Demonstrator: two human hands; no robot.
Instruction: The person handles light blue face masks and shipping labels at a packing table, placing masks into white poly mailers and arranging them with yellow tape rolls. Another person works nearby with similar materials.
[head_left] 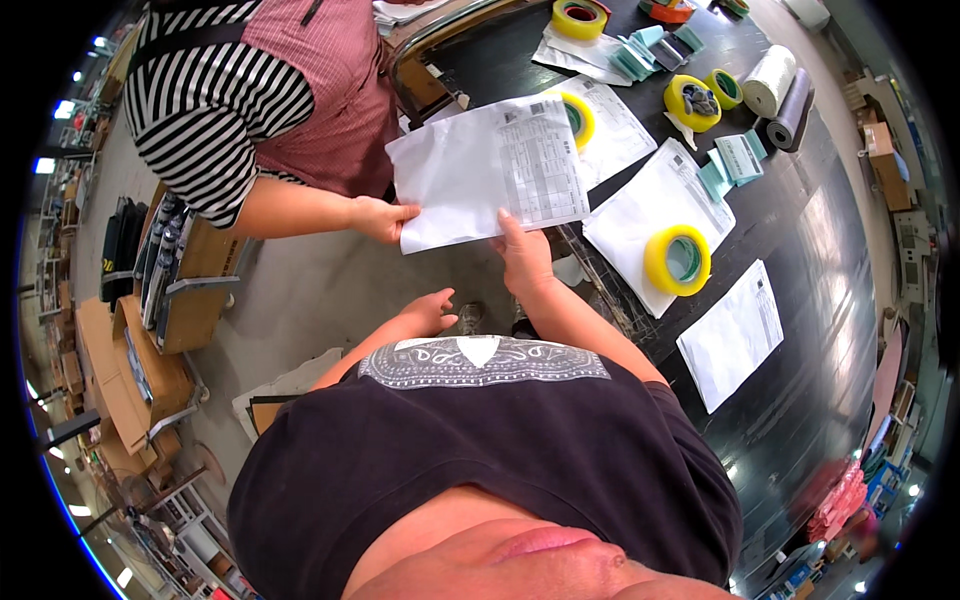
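Note:
My right hand (525, 260) grips the lower edge of a white sheet of paper (450, 165), thumb on top; whether it is one sheet or several I cannot tell. A printed table covers the paper's right part. A co-worker's hand (385, 217) pinches the same paper at its lower left corner. Below it, my left hand (430, 312) is held in front of my body, fingers apart, touching nothing. Right of the held paper, a roll of clear yellowish tape (652, 262) rests on more printed sheets (630, 225) on the black table (800, 260).
A stack of sheets (732, 335) lies nearer on the table. Toward the far end are more tape rolls (692, 104), light-blue folded pieces (735, 160) and white and grey rolls (770, 82). The co-worker stands at far left; cardboard boxes (195, 300) stand on the left floor.

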